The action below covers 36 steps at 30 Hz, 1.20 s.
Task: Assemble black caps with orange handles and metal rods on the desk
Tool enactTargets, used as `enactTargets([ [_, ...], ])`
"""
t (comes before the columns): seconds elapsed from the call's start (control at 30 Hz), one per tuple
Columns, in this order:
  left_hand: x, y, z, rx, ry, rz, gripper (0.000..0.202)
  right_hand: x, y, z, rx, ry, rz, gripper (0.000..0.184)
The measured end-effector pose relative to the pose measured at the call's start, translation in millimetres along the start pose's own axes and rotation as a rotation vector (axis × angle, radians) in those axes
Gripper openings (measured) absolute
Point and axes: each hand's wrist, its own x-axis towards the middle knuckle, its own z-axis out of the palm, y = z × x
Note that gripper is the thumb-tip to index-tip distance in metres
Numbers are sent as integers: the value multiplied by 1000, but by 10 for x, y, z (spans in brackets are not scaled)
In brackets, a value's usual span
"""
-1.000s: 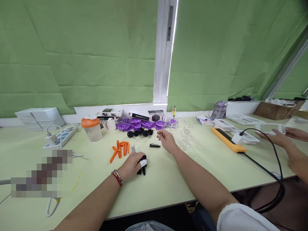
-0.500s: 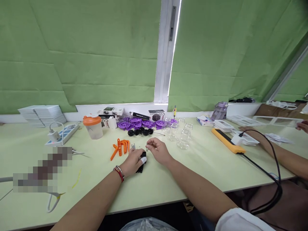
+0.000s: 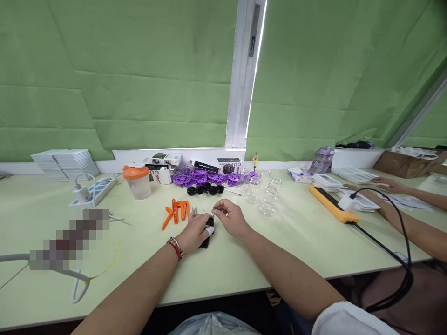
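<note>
My left hand (image 3: 194, 232) is wrapped round a small black plastic part (image 3: 205, 243), with white tape on its thumb. Close beside it, my right hand (image 3: 230, 217) pinches a small metal coil spring (image 3: 213, 214) just above the top of that part. Whether the spring touches the part I cannot tell. Orange plastic pieces (image 3: 175, 211) and several thin metal pins (image 3: 194, 210) lie left of my hands. Behind them are round black knobs (image 3: 206, 189) and purple wheel-shaped plastic parts (image 3: 199, 177).
Clear plastic cups (image 3: 268, 200) stand right of the purple parts. An orange-lidded cup (image 3: 136, 181) and a white power strip (image 3: 101, 188) are on the left. An orange-black power strip (image 3: 333, 204) with cables lies right. A co-worker's arms (image 3: 408, 223) reach over papers at far right.
My right hand has brought the spring down closer to the black part. The co-worker's far hand has moved left over the white stacks.
</note>
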Motion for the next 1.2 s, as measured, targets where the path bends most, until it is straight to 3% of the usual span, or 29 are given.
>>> enactTargets([
  [0.43,22,-3,12,20,-7,7,6,-2,12,-8,-79,-23,-61,14],
  [0.73,26,-33,39,-2,4,19,16,-8,4,-17,-92,-38,-81,14],
  [1.2,32,-48,49,5,5,36,9,-3,10,-23,-100,-40,-90,14],
])
